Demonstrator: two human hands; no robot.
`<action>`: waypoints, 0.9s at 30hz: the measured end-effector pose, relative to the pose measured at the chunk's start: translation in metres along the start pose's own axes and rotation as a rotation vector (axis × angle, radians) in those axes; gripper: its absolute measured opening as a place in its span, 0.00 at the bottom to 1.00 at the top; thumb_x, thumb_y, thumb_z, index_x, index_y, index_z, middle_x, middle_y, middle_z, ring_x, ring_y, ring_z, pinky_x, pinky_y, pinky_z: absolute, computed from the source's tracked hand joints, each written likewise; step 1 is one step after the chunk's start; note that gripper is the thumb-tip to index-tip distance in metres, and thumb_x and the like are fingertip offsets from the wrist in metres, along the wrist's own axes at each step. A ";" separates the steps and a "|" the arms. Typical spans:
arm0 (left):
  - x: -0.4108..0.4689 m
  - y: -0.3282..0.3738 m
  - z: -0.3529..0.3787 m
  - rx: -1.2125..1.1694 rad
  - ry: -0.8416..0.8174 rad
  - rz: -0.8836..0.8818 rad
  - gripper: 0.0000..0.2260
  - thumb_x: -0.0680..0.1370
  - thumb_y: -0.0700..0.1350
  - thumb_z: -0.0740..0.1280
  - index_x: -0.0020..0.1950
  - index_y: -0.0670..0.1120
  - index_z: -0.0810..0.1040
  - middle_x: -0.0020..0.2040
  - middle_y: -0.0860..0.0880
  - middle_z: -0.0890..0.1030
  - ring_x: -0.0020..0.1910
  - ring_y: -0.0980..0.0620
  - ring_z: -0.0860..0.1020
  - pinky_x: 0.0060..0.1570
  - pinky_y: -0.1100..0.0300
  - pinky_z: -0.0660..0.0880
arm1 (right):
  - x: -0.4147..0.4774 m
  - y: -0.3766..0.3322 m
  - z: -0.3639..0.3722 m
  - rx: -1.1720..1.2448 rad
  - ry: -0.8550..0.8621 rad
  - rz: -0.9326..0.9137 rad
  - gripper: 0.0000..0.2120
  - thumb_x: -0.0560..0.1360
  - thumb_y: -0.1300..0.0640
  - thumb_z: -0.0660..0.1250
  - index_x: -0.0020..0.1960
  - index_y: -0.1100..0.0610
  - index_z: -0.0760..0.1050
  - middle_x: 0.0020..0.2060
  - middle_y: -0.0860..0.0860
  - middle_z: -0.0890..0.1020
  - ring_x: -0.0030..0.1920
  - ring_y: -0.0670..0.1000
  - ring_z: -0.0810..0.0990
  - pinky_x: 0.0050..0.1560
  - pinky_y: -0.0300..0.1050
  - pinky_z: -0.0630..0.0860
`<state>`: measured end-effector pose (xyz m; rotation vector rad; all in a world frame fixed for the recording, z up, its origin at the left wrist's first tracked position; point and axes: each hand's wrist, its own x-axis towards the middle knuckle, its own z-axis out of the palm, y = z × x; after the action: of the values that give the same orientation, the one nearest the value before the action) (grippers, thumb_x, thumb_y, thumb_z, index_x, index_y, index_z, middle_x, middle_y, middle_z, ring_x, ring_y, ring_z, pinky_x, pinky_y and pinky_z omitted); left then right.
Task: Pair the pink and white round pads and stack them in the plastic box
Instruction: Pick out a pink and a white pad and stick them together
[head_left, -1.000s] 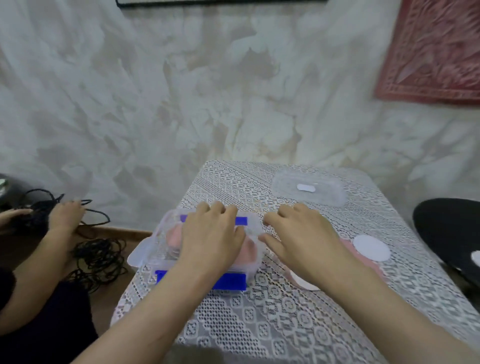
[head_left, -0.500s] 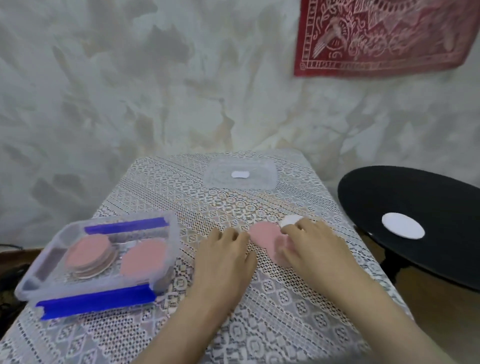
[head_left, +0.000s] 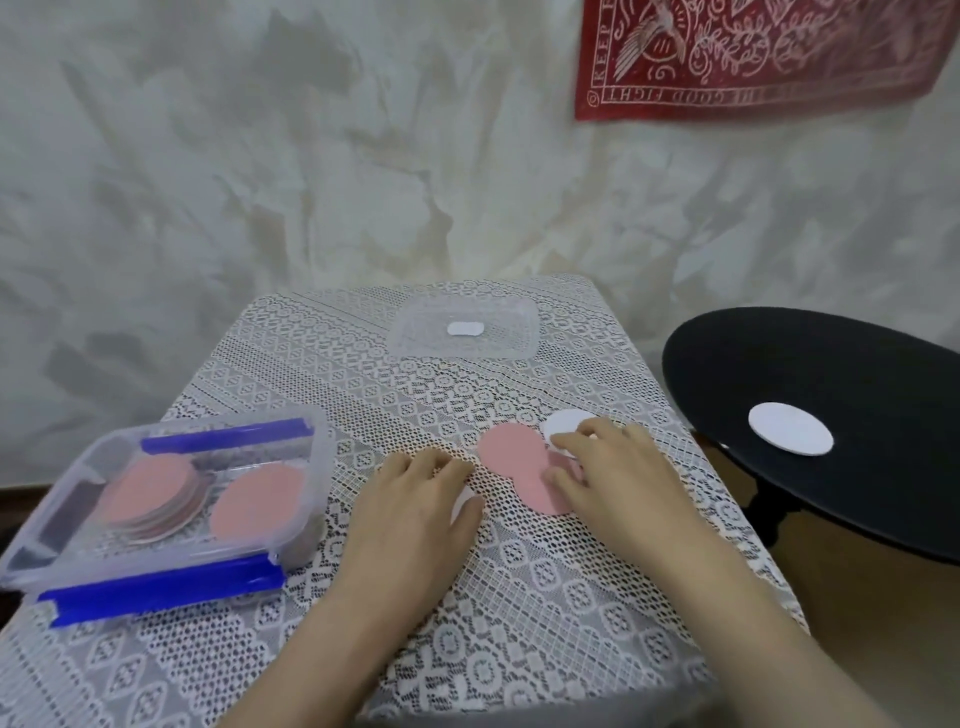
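Observation:
The clear plastic box (head_left: 304, 525) with blue clips sits at the table's left edge. Inside lie a stack of pink and white pads (head_left: 150, 493) and a single pink pad (head_left: 258, 499). Two overlapping pink pads (head_left: 511, 451) lie mid-table. My right hand (head_left: 618, 475) rests on the nearer pink pad, and its fingertips touch a white pad (head_left: 563, 423). My left hand (head_left: 415, 501) lies flat on the cloth, covering most of another white pad (head_left: 462, 504).
The box's clear lid (head_left: 465, 330) lies at the table's far side. A black round stool (head_left: 831, 426) stands to the right with one white pad (head_left: 789, 428) on it. A lace cloth (head_left: 322, 649) covers the table; a wall is behind.
My view swung right from the box to the loose pads. Both hands left the box and moved onto the pads mid-table; the right fingertips now lie on the white pad.

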<state>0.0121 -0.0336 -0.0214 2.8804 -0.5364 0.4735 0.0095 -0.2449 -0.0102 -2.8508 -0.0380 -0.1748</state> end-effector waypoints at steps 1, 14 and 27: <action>-0.002 -0.001 0.000 -0.007 -0.002 0.007 0.13 0.80 0.54 0.64 0.60 0.51 0.81 0.55 0.53 0.82 0.49 0.49 0.76 0.48 0.54 0.75 | -0.001 -0.003 0.001 -0.014 -0.005 -0.004 0.18 0.83 0.42 0.58 0.69 0.46 0.75 0.66 0.47 0.75 0.62 0.53 0.69 0.57 0.49 0.72; -0.040 -0.015 -0.029 -0.081 -0.049 0.010 0.18 0.80 0.55 0.62 0.67 0.51 0.79 0.64 0.53 0.79 0.59 0.50 0.75 0.57 0.55 0.73 | -0.025 -0.049 0.014 0.008 0.012 -0.079 0.17 0.83 0.44 0.57 0.68 0.47 0.76 0.64 0.45 0.77 0.59 0.50 0.69 0.59 0.48 0.72; -0.033 -0.019 -0.018 -0.127 -0.063 0.041 0.14 0.80 0.55 0.62 0.63 0.54 0.80 0.63 0.55 0.79 0.58 0.52 0.74 0.55 0.56 0.73 | 0.021 -0.026 0.001 0.039 -0.152 0.116 0.30 0.76 0.38 0.68 0.73 0.50 0.70 0.65 0.53 0.72 0.63 0.58 0.74 0.60 0.54 0.73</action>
<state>-0.0153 -0.0018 -0.0181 2.7752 -0.6135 0.3426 0.0291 -0.2194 -0.0016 -2.8119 0.0919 0.0656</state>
